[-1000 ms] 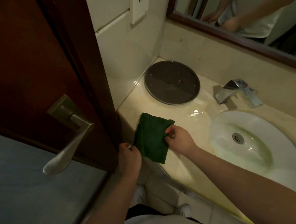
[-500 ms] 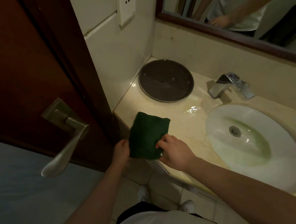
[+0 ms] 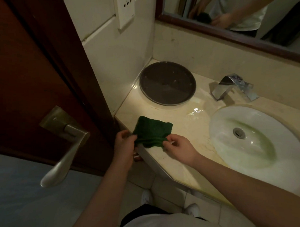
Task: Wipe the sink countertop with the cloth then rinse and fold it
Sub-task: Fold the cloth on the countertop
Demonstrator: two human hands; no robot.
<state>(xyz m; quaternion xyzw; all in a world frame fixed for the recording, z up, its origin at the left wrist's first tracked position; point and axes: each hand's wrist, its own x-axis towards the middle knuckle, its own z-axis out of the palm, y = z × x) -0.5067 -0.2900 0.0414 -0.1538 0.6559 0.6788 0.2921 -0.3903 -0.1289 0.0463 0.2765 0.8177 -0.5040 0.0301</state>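
Note:
A dark green cloth, folded into a small rectangle, lies at the left front corner of the beige countertop. My left hand pinches its near left corner at the counter's edge. My right hand pinches the near right corner, with the fingers bunching the fabric. The white oval sink is set into the counter to the right, with a chrome faucet behind it.
A round dark tray sits at the back left corner of the counter. A small wet patch shines between tray and sink. A brown door with a metal lever handle stands close on the left. A mirror hangs above.
The cloth has gone from hanging over the counter's edge to lying flat on the counter, folded smaller. Both hands have shifted to its near corners.

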